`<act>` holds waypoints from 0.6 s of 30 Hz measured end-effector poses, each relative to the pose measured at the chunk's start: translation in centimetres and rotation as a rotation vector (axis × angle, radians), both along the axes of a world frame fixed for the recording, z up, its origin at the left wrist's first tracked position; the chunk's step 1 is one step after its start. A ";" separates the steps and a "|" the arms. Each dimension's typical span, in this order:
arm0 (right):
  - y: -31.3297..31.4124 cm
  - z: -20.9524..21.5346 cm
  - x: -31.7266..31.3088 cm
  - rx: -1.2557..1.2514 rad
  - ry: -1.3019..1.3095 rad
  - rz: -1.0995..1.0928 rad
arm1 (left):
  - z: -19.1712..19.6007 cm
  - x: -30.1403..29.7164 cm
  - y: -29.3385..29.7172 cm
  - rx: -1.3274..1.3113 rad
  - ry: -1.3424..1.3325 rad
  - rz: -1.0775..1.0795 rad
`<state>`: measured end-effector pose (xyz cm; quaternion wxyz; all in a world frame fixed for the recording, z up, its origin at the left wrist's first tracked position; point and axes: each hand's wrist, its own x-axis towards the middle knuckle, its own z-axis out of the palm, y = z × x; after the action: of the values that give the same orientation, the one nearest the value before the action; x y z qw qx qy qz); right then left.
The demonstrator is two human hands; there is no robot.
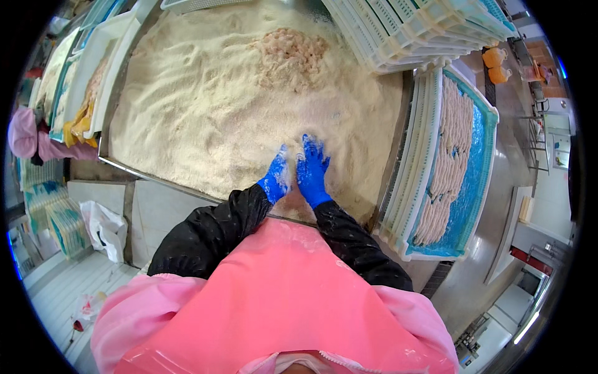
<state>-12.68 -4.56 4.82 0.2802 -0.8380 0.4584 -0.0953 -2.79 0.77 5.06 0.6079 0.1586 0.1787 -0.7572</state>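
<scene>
Both my hands wear blue gloves and rest side by side in a big bed of pale breadcrumbs (205, 106) that fills a metal table. My left hand (276, 176) is pressed partly into the crumbs, its fingers dusted and half buried. My right hand (311, 168) lies flat on the crumbs with fingers spread. Whether anything lies under the palms is hidden. A heap of pinkish raw pieces (289, 56) sits in the crumbs farther back.
A tray with blue lining (483, 187) at the right holds rows of breaded strips, on a stack of white trays. More stacked white trays (411, 31) stand at the back right. White trays (93, 68) line the left edge. A person in pink (25, 134) stands at far left.
</scene>
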 end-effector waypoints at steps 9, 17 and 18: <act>0.4 0.7 -2.9 -0.054 -0.187 -0.106 | 1.2 0.2 1.6 0.023 -0.168 -0.057; -3.5 16.9 -12.8 1.115 -0.974 -0.493 | -3.8 3.0 1.6 -0.053 -0.448 -0.198; -4.2 19.4 -15.6 1.124 -0.992 -0.535 | -3.7 3.3 1.5 0.032 -0.459 -0.212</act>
<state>-28.30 -8.79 24.22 0.8001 -0.2922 0.4453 -0.2760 0.49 2.27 1.32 0.5469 0.3538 0.0302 -0.7581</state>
